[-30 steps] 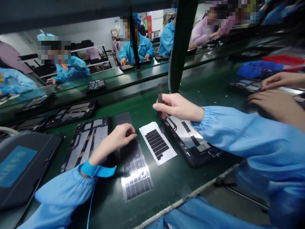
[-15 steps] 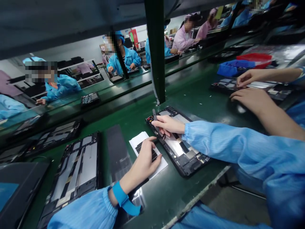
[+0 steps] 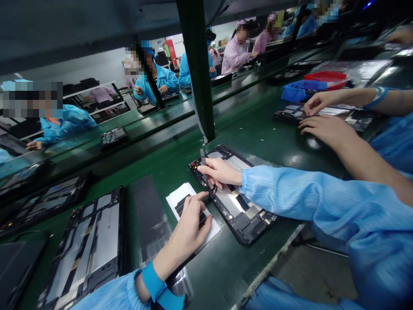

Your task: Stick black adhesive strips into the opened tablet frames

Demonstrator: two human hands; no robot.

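My right hand (image 3: pixel 225 171) is closed on slim grey metal tweezers (image 3: pixel 202 156), blunt end up. Their tips are hidden below my fingers, over the upper left part of an opened tablet (image 3: pixel 252 228) with bare circuitry and silver panels. My left hand (image 3: pixel 190 224) lies with fingers apart over a white sheet (image 3: pixel 176 196) bearing black strips (image 3: pixel 181 206). Its index finger reaches to the tablet's left edge, near my right fingers; whether it touches is unclear. A blue band (image 3: pixel 154 280) circles my left wrist.
Left of the sheet lies a dark translucent strip (image 3: pixel 145 206), then another opened tablet (image 3: pixel 108 224). A green pillar (image 3: pixel 196 77) rises behind. At right, a co-worker's hands (image 3: pixel 329 131) work on a tablet near blue (image 3: pixel 295 91) and red (image 3: pixel 325 81) bins. The bench edge (image 3: pixel 274 267) is in front.
The whole view has shifted, so the bench and things appear farther left. My left index finger has moved slightly toward the tablet. My right hand keeps the tweezers at the same part of the tablet.
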